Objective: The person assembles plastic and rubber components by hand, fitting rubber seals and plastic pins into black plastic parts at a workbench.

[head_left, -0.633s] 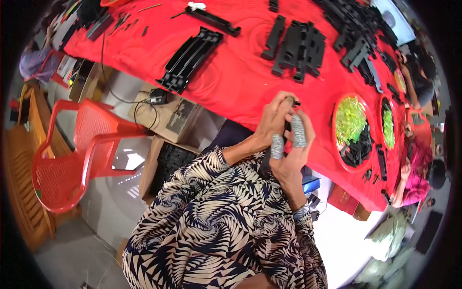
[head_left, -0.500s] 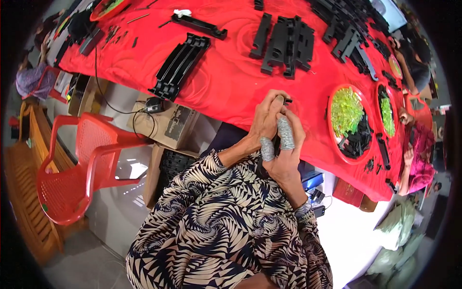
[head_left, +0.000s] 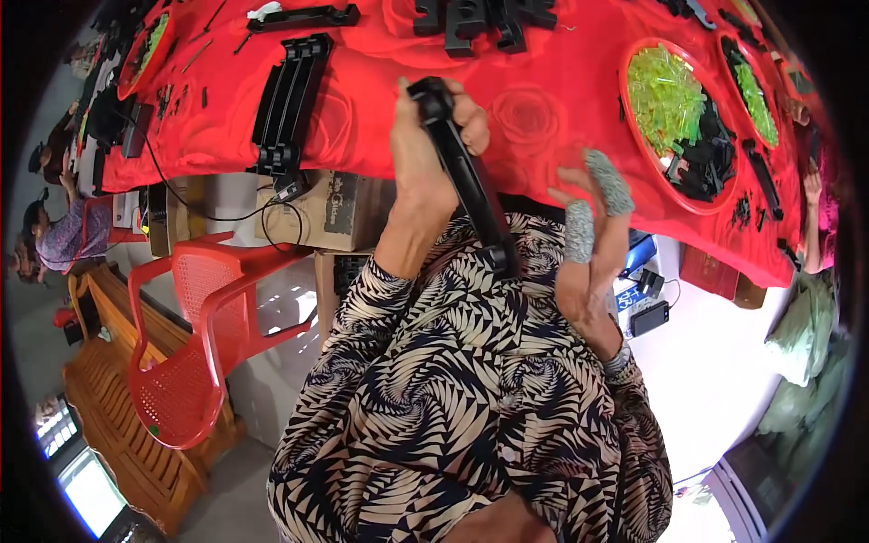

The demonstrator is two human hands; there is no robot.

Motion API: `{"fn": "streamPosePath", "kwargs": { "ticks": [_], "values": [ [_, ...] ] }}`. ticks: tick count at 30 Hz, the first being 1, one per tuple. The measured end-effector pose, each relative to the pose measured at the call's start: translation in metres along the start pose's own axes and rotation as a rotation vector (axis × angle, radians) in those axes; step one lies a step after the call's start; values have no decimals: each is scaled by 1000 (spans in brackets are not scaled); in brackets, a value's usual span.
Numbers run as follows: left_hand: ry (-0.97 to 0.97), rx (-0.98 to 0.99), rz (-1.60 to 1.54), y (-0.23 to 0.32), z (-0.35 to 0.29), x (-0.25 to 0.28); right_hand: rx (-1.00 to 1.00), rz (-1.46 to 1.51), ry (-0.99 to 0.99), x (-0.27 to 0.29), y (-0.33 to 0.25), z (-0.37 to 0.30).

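The notched black bar (head_left: 469,176) looks like smooth, semi-gloss plastic. Grey finger sleeves (head_left: 579,233) show rough, ribbed textile. The red bench cloth (head_left: 534,81) has a soft sheen. Yellow-green pieces (head_left: 665,95) are shiny, translucent plastic; the armchair (head_left: 213,281), perforated plastic; the settee (head_left: 136,421), varnished wood; the carton (head_left: 367,217), matt cardboard.

The elongated black part (head_left: 470,176) is a narrow bar with a recessed channel along its visible face and a broader, contoured upper end. The left grip (head_left: 424,163) retains it, tilted, upper end leaning left, across the worktop's (head_left: 362,100) near edge in view.
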State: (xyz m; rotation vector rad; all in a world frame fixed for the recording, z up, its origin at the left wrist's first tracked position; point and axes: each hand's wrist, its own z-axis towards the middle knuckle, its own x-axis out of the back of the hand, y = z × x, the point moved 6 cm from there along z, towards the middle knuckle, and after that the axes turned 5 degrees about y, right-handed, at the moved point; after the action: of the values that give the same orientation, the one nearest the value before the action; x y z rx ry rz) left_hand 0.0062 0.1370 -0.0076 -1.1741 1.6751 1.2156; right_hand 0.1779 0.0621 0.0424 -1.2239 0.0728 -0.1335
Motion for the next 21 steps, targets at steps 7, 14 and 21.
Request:
{"fn": "streamPosePath", "kwargs": {
  "ticks": [7,14,21],
  "values": [
    [-36,-251,-99,31,-6,-3,-527,143,-91,-19,27,-12],
    [-45,-252,-165,28,-21,-11,-577,242,-60,-27,35,5],
    [-45,-85,69,31,-55,-13,-410,-50,-113,-7,36,75]
  ]
}}
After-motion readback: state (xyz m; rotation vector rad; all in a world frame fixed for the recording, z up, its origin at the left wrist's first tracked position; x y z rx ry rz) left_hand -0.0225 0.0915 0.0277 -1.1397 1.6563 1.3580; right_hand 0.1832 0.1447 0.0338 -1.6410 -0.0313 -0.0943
